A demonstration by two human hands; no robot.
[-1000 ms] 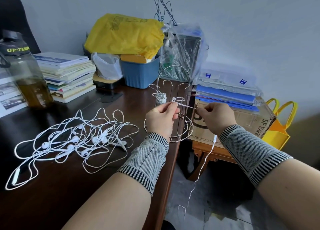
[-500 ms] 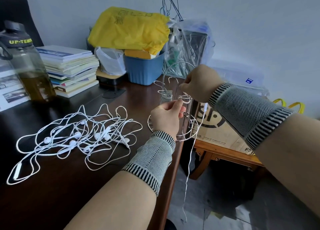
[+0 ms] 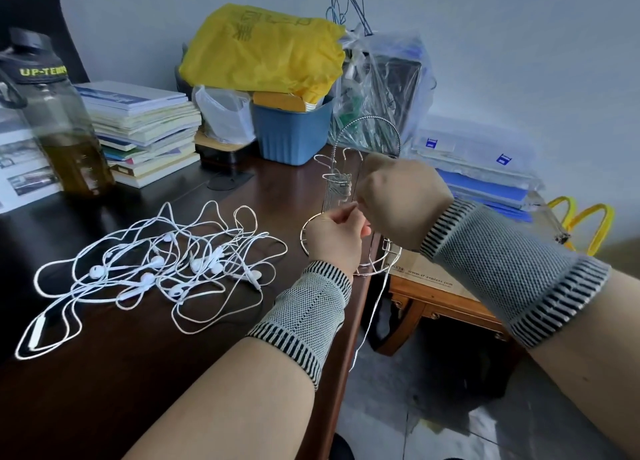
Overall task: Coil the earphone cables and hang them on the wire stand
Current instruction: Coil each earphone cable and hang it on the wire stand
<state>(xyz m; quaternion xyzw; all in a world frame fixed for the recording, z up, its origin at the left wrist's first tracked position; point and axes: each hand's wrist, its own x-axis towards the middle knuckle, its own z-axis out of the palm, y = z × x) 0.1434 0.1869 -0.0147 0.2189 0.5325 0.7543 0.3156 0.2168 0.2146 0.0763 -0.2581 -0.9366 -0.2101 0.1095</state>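
Left hand: my left hand (image 3: 334,239) has its fingers curled, pinching the cable I am winding, just in front of the wire stand (image 3: 349,196).
Right hand: my right hand (image 3: 401,200) is closed over the same cable, knuckles up, touching my left fingertips; I judge it is guiding a turn of the coil, though the fingers themselves are hidden.
Cable in hand: its loose tail (image 3: 372,307) hangs from between my hands, past the desk edge (image 3: 341,355) and toward the floor, so a good length looks unwound.
Stand: it sits at the right edge of the desk, upright, with a small white bundle (image 3: 341,186) on one of its upper hooks; that looks like one finished coil, but it is partly behind my hand and hard to read.
Still to do: a tangled pile of earphones (image 3: 156,269) lies on the desk to my left, well apart from the stand; I cannot count the sets.
Progress: early, I judge. One coil seems hung, one is in work, and the pile is untouched.
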